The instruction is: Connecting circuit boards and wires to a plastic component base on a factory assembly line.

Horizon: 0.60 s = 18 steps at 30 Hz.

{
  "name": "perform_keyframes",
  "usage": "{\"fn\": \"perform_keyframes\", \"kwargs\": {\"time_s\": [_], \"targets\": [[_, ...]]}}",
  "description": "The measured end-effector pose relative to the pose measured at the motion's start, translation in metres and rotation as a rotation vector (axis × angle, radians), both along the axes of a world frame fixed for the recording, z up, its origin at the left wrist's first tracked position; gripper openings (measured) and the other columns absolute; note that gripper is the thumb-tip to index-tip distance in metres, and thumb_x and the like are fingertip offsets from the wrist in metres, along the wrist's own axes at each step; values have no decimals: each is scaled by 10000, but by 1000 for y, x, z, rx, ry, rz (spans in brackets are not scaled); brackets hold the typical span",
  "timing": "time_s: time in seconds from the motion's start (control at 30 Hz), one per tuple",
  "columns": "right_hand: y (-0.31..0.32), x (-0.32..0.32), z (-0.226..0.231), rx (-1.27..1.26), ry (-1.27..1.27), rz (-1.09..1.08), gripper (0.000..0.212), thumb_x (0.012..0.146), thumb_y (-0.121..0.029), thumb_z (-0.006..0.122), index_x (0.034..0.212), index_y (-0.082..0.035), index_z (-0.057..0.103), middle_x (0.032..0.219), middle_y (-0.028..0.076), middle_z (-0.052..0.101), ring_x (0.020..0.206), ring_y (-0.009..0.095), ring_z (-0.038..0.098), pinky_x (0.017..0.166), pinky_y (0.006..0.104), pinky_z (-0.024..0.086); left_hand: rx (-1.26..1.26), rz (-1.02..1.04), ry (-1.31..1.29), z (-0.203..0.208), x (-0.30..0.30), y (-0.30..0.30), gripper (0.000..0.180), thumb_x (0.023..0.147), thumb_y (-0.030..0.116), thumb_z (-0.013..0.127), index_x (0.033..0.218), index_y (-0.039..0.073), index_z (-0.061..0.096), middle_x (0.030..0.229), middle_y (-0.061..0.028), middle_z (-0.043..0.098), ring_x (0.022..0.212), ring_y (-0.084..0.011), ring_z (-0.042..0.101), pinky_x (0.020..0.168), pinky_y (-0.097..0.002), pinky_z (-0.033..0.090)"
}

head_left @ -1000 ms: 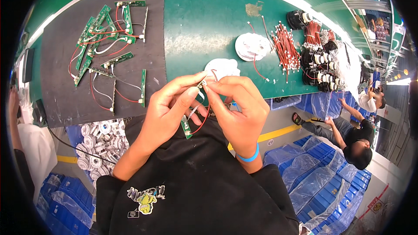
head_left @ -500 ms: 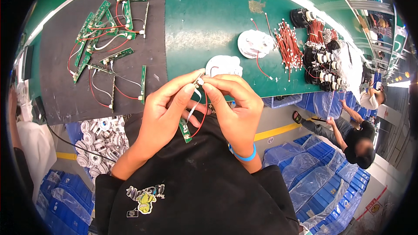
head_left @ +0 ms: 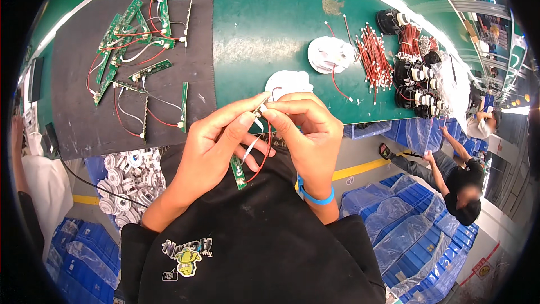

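Note:
Just in front of my body, my left hand (head_left: 209,143) pinches a small circuit board (head_left: 259,108) seen edge-on, mostly covered by the fingers. The thumb and index finger of my right hand (head_left: 313,132) close on the white connector (head_left: 263,108) at that board. A red wire (head_left: 266,155) and a white wire (head_left: 250,149) run down to a second green circuit board (head_left: 237,172), which hangs below my left fingers. Whether the connector is seated in its socket is hidden by my fingertips. A white round housing (head_left: 288,82) lies just beyond my hands.
Wired green boards (head_left: 118,39) lie on the dark mat (head_left: 67,107). To the right are another white housing (head_left: 328,56), red cables (head_left: 373,59) and black-and-white parts (head_left: 413,79). White parts (head_left: 125,183) fill a bin at lower left. Blue crates (head_left: 416,236) and a co-worker (head_left: 461,183) are at right.
My right hand has shifted slightly right and turned a little at the connector. The hanging board has swung slightly downward, and my left lower fingers are more spread.

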State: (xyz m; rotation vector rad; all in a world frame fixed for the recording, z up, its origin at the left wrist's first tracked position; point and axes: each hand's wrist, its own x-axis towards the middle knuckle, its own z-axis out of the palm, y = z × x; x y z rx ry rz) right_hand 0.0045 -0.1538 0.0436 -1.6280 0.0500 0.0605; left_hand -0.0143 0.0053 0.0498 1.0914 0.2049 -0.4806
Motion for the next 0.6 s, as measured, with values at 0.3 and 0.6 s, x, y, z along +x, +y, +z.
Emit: {"fn": "perform_keyframes", "kwargs": {"time_s": [0.3,0.6], "targets": [[-3,9,7,-203,-92,44,93,782,-25,724,874,-22,721,835,68,655,710,98,602,573,222,465,121,19,-137,0,1,-7,366,995,163,470,1336,34,499,1214,-137,595,818,-166,668,577,-246,553],[-14,14,6,-71,-101,79,182,824,72,639,1002,47,663,973,119,631,713,115,627,474,177,453,52,-39,-126,2,18,-5,372,986,145,483,1333,11,475,1243,-126,562,800,-145,647,600,-241,538]]}}
